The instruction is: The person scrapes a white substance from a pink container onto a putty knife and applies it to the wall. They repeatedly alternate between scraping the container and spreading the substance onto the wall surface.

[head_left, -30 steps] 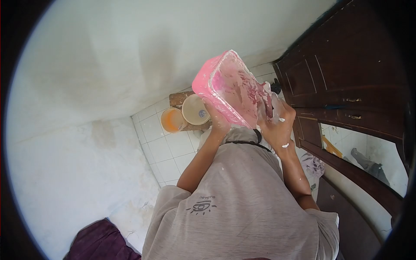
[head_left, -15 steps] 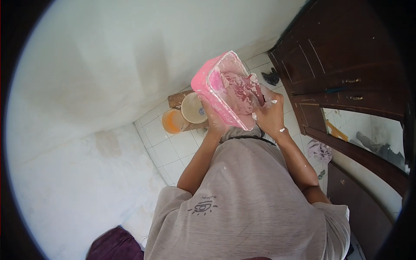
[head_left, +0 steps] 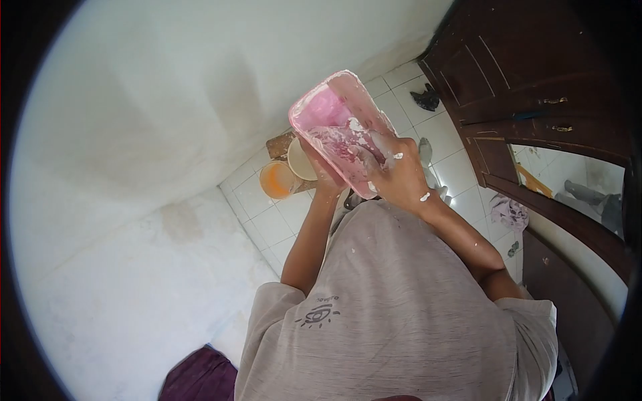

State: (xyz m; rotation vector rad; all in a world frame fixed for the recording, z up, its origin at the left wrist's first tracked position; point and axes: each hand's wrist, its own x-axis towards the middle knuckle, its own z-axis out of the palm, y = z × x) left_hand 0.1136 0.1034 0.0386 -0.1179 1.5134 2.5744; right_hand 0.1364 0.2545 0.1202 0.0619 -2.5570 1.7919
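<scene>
A pink rectangular tub (head_left: 319, 110), smeared with whitish paste on its rim and walls, is held in front of my body. My left hand (head_left: 326, 172) grips it from below on the left side, with the fingers partly hidden beneath it. My right hand (head_left: 400, 172) is closed around a flat reddish scraper (head_left: 342, 142) coated in paste. The scraper lies inside the tub, and its handle is hidden by my fingers. Spots of white paste stick to the right hand and wrist.
Below the tub, a white bucket (head_left: 299, 160) and a container of orange liquid (head_left: 277, 181) stand by a wooden board (head_left: 277, 142). Dark wooden furniture (head_left: 481, 87) with a mirror (head_left: 568, 184) is on the right. A black bag (head_left: 425, 99) and a crumpled cloth (head_left: 509, 211) lie on the tiles.
The tub has tipped so more of its inside shows. My right hand has moved down and left with the scraper, deeper into the tub. The view has shifted slightly.
</scene>
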